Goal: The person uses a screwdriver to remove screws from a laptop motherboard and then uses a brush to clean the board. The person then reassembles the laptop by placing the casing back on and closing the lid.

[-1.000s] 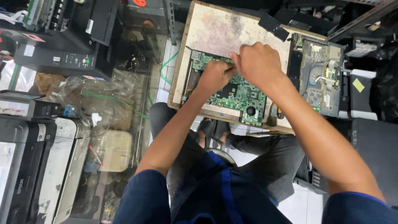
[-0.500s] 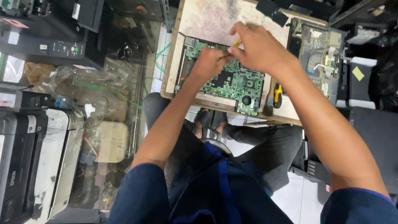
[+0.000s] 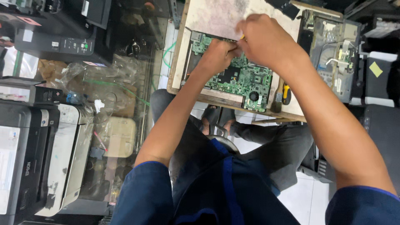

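Note:
A green circuit board (image 3: pixel 246 83) lies on a worn wooden board (image 3: pixel 216 16) across my lap area. My left hand (image 3: pixel 216 52) rests on the circuit board's upper middle, fingers pressing down. My right hand (image 3: pixel 264 39) is closed around a small tool with a yellow handle (image 3: pixel 242 37), its tip hidden between the two hands above the board's top edge.
A yellow-and-black screwdriver (image 3: pixel 286 92) lies at the wooden board's right edge. An opened device chassis (image 3: pixel 331 54) sits to the right. Printers (image 3: pixel 37 158) and clear plastic bags (image 3: pixel 100 83) crowd the left. My knees and a stool are below.
Both hands have stayed together on the circuit board's top part. The view has shifted slightly, so the board sits higher in frame.

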